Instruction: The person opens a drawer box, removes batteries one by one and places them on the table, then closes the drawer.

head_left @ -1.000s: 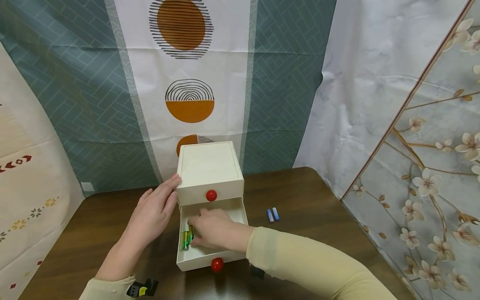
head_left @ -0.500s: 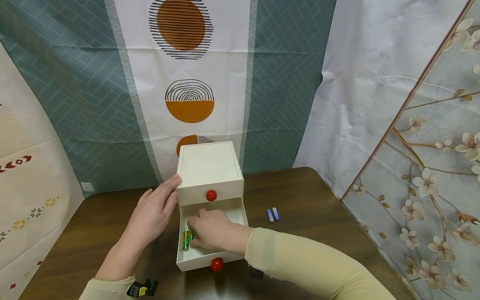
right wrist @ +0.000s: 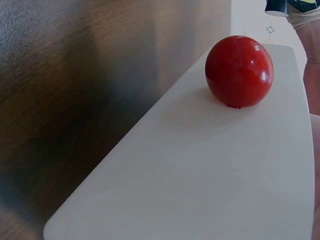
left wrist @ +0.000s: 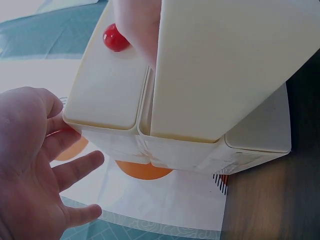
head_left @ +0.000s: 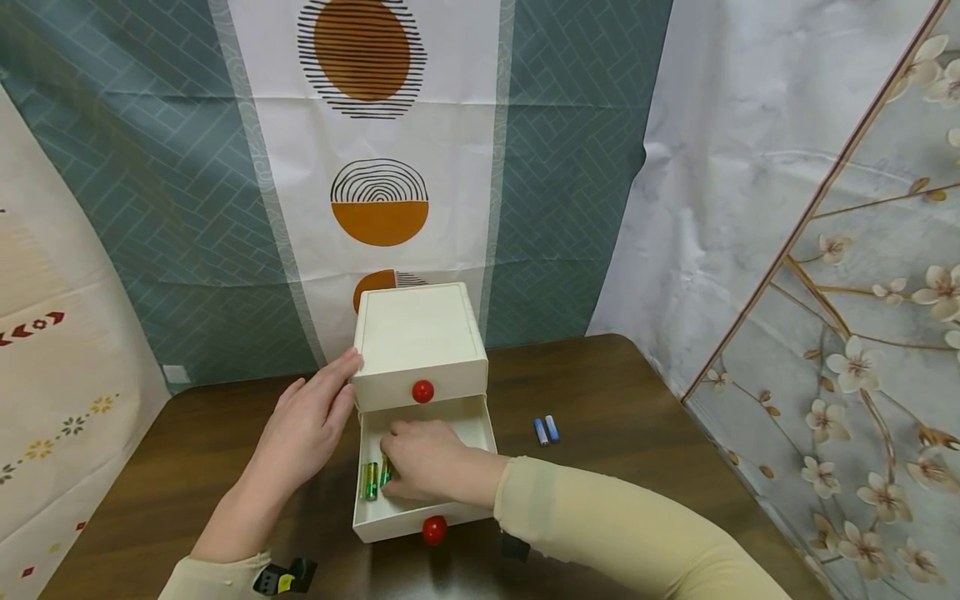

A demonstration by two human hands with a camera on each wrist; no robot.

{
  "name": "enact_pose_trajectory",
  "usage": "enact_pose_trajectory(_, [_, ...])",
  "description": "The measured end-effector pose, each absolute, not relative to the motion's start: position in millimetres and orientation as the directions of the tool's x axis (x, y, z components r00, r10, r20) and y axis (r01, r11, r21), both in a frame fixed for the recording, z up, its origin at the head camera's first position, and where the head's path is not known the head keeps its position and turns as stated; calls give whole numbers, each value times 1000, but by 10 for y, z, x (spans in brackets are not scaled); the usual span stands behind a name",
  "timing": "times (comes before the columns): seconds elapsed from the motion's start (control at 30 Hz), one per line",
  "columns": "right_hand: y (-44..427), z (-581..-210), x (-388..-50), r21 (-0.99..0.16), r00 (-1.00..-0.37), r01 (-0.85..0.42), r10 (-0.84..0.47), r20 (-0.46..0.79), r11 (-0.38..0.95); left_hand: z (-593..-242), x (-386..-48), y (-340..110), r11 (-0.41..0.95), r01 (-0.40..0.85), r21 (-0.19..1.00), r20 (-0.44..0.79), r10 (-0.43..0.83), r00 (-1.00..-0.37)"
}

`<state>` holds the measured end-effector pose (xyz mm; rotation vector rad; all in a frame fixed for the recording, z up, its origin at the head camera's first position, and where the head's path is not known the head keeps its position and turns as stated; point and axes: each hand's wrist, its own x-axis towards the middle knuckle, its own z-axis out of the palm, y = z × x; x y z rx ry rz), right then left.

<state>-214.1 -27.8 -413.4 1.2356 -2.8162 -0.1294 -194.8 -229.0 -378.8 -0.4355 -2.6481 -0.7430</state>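
A small white drawer cabinet [head_left: 422, 329] stands on the table, its middle drawer [head_left: 397, 527] pulled out. My left hand [head_left: 311, 421] rests its outstretched fingers against the cabinet's left side, with fingers spread in the left wrist view. Inside the drawer, my right hand [head_left: 427, 458] pinches a green-and-gold battery [head_left: 386, 472] between thumb and fingers. Another green-and-gold battery [head_left: 371, 482] lies just left of it, along the drawer's left wall. In the right wrist view the drawer's front and red knob [right wrist: 239, 71] hide most of the right hand.
Two blue-and-white batteries [head_left: 546, 429] lie side by side on the brown table [head_left: 600, 392], right of the cabinet. The upper drawer, with a red knob [head_left: 423, 391], is closed. A patterned cloth [head_left: 562, 208] hangs behind the table.
My right hand has shifted slightly right with the pinched battery, widening the gap to the other green-and-gold one. The left hand has stayed in place.
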Motion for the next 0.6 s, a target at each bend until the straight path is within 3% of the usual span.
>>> enact_pose_trajectory(0.6, [-99, -4022, -2126, -44, -673, -740, -739, 40, 671, -3789, -1946, -2296, 816, 377, 438, 409, 192, -892])
